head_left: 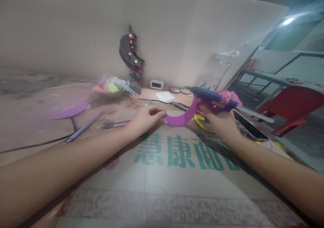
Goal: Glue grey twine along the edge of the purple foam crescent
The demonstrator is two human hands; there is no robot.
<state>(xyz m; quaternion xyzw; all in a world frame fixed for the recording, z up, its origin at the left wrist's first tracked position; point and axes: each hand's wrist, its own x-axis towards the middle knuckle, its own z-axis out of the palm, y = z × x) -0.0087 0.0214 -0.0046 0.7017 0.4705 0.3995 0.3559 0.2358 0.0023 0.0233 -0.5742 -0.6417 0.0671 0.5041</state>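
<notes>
Between hands (148, 119) (bare), purple crescent (180, 119).

Purple crescent (181, 120), dk blue glue gun (210, 98); off-wht sheet (157, 184) w/ teal lettering (178, 150) (reddish patterned border (167, 206)).

Lost the upper end of the purple crescent (178, 119) behind the blue glue gun (210, 98), and the gun's grip inside the right hand (220, 120). Could not read the digits on the white clock (156, 84). Saw the purple disc (69, 110) only blurred, the black cable (50, 142) cut by the left edge.
</notes>
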